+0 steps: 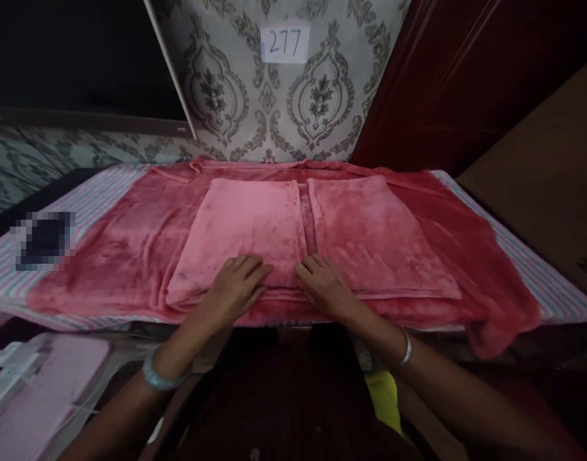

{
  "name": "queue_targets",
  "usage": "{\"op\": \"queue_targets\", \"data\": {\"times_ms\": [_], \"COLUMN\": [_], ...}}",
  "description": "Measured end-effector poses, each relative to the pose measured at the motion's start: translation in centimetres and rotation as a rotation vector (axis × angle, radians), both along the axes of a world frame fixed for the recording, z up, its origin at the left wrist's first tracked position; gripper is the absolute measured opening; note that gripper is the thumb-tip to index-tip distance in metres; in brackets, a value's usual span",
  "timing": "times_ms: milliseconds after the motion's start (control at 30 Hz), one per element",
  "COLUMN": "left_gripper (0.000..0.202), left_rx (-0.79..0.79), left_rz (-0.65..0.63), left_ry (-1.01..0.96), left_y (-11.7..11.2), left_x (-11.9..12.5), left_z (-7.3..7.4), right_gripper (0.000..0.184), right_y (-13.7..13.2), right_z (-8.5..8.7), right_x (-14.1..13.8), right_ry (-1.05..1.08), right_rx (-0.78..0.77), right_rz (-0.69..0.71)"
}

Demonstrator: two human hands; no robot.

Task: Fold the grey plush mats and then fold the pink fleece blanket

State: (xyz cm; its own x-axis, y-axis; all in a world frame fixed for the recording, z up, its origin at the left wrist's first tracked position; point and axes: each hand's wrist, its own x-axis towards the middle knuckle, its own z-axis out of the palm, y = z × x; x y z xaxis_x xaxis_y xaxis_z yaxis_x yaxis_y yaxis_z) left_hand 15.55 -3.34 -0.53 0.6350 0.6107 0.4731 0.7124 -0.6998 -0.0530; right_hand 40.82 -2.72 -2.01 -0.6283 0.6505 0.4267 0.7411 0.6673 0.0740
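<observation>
A pink plush cloth (249,218) lies folded into two panels side by side, with a narrow gap between them. My left hand (240,285) is at the near edge of the left panel, fingers curled over the fabric and thumb low by the edge. Close to the gap, my right hand (324,285) has its bent fingers on the near inner corner of the right panel (374,230). Both hands appear closed on the plush; the fabric under the fingers is hidden. Beneath the panels spreads a darker red plush layer (125,237), with a strip of it along the back.
A striped sheet (547,282) covers the table underneath. A pixelated dark object (43,240) lies at the left. Behind are a dark screen (82,64), patterned wallpaper (216,96) with a paper marked 277 (284,43), and a dark red panel (447,70).
</observation>
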Motion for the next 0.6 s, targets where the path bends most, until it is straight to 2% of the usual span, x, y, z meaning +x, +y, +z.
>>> {"op": "queue_targets", "data": {"times_ms": [133,267,400,500,600], "left_gripper": [0.03,0.034,0.047,0.049,0.041], "left_rx": [0.007,0.055,0.027,-0.016,-0.046], "left_rz": [0.055,0.06,0.018,0.081,0.193], "left_ry": [0.057,0.078,0.048,0.051,0.054], "left_y": [0.9,1.2,0.4,-0.2,-0.6], "left_x": [0.4,-1.4,-3.6,-5.2,-6.7], "left_z": [-0.9,-1.8,-2.6,-2.4,-1.8], "right_gripper": [0.016,0.019,0.018,0.018,0.017], "right_y": [0.1,0.1,-0.2,-0.5,-0.7], "right_z": [-0.3,-0.8,-0.8,-0.4,0.1], "right_x": [0.1,-0.3,-0.2,0.4,0.8], "right_ry": [0.068,0.028,0.003,0.007,0.022], "right_rx": [0.045,0.065,0.033,-0.027,-0.077], "right_rz": [-0.046,-0.039,0.011,0.053,0.076]}}
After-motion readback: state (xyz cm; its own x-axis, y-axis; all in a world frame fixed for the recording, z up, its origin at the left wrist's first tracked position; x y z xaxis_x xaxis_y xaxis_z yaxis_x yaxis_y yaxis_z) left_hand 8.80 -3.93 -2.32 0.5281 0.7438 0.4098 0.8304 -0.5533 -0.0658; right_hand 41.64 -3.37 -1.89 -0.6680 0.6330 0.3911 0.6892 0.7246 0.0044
